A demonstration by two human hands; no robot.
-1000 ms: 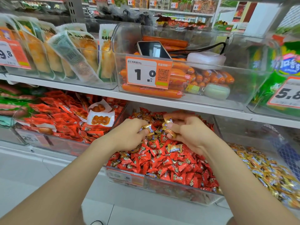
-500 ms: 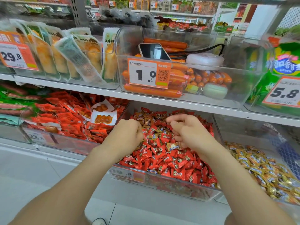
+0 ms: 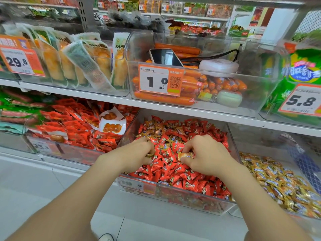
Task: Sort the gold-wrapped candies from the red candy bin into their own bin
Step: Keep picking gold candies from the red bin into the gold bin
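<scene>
Right hand (image 3: 206, 153) lowered, pinching gold-wrapped candy (image 3: 185, 155), left hand (image 3: 137, 153) fisted beside

Two bare forearms reached forward from the lower corners, angling in toward each other. The left hand (image 3: 137, 153) lay knuckles up with its fingers curled under; whether they gripped anything could not be made out. The right hand (image 3: 208, 155), also knuckles up, pinched a gold-wrapped candy (image 3: 185, 155) between thumb and curled fingers (image 3: 191, 146). The two hands were near each other but not touching.
</scene>
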